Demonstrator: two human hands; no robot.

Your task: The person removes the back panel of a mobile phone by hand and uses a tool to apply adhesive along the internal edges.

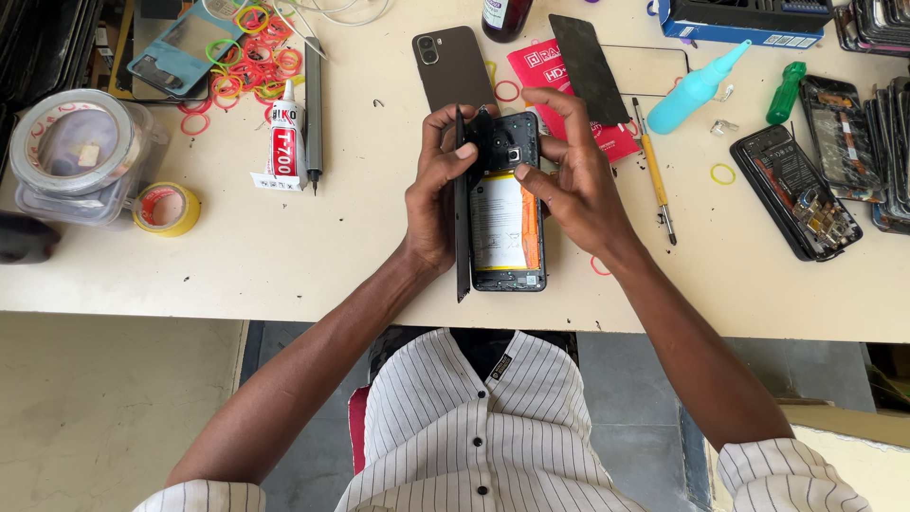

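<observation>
Red flat packet behind phone; white-red glue tube left; blue box, perhaps cardboard.
</observation>
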